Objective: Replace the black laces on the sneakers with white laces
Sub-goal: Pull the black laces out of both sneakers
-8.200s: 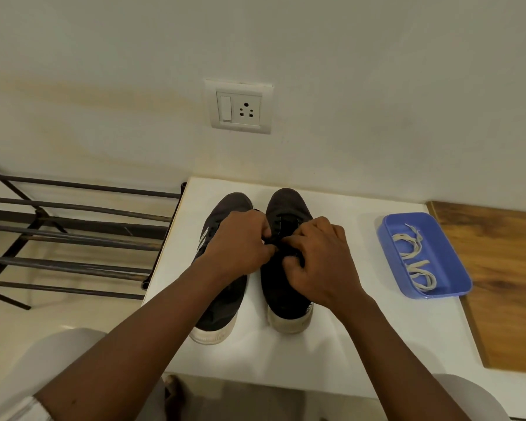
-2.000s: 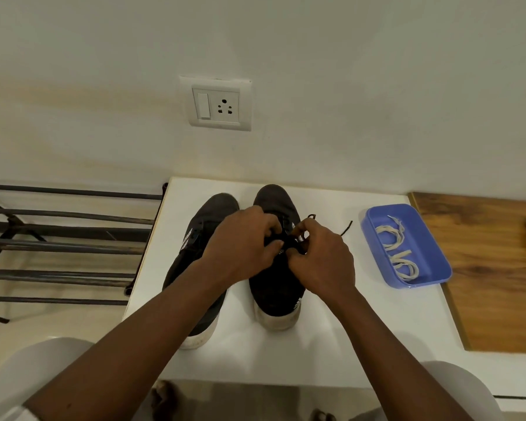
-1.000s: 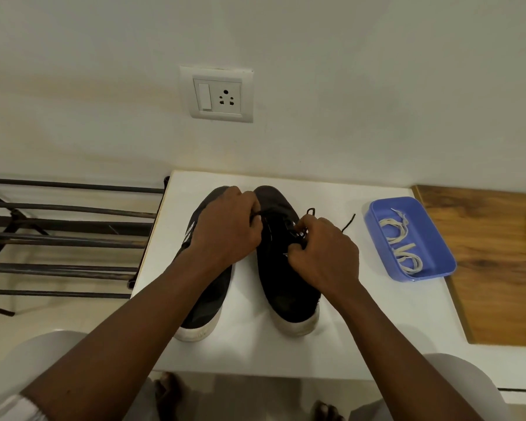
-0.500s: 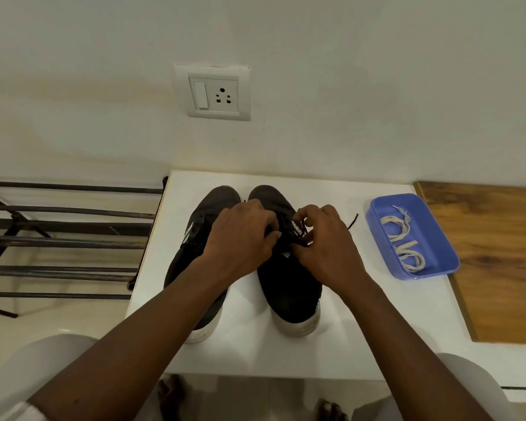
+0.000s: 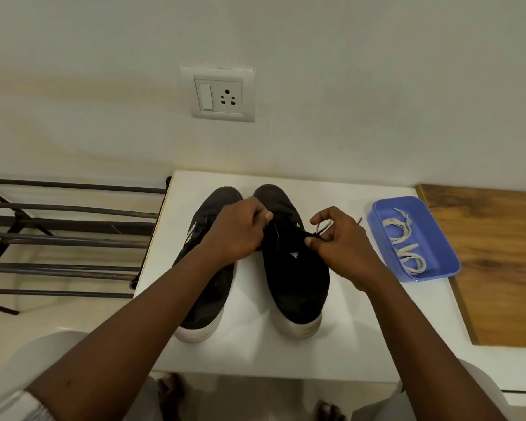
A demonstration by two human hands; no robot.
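Pinching a thin black lace (image 5: 316, 235), the right hand (image 5: 343, 247) is hovering over the matte right sneaker (image 5: 295, 278), whose throat the left hand (image 5: 236, 237) is gripping just left of that pinch. Flat white laces (image 5: 404, 241) are lying looped in a glossy blue tray (image 5: 438, 247) right of it.

The left hand (image 5: 236, 235) hides the upper eyelets of the right sneaker (image 5: 292, 268) from me, so I cannot tell how far the black lace (image 5: 321, 230) is threaded. The metal rack (image 5: 58, 232) runs off the left edge, the wooden board (image 5: 498, 268) off the right
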